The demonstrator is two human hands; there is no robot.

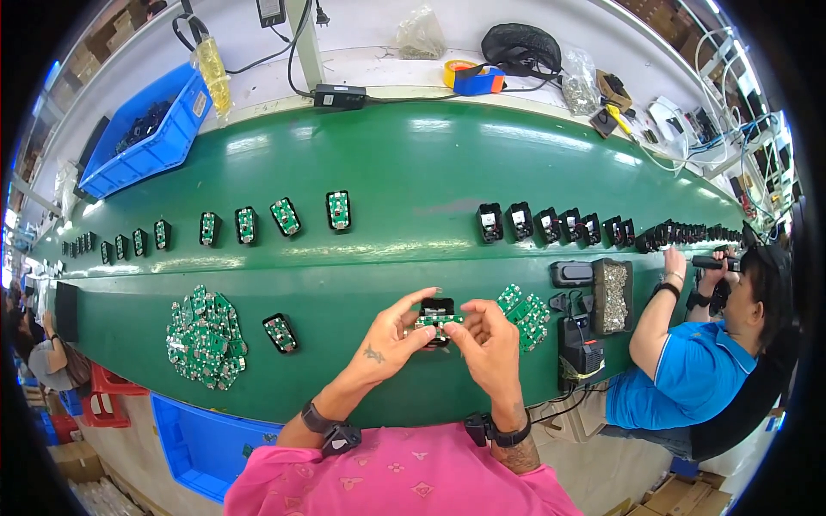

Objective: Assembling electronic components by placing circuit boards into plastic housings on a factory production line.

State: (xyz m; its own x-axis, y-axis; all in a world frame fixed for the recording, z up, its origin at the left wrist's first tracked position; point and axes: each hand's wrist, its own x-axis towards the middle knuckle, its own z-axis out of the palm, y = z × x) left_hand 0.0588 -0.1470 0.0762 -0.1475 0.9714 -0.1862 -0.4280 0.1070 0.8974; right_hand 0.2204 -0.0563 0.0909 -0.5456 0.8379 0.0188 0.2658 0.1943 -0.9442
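Observation:
Close in front of me, both hands meet around a small black plastic housing (438,304). A green circuit board (440,321) lies across its near part, tilted or level I cannot tell. My left hand (394,334) has its thumb on the board's left end and its fingers along the housing. From the other side, my right hand (487,342) presses its thumb on the board's right end, fingers curled at the housing. Left of my hands rests a housing with a board inside (280,333). Loose circuit boards (524,317) lie just beyond my right hand.
A large pile of boards (206,338) is at left. Filled housings (339,211) line the far left; black housings (490,223) continue rightward. Right stand a tray of small metal parts (612,297) and a black device (582,351). A co-worker in blue (707,370) works at right.

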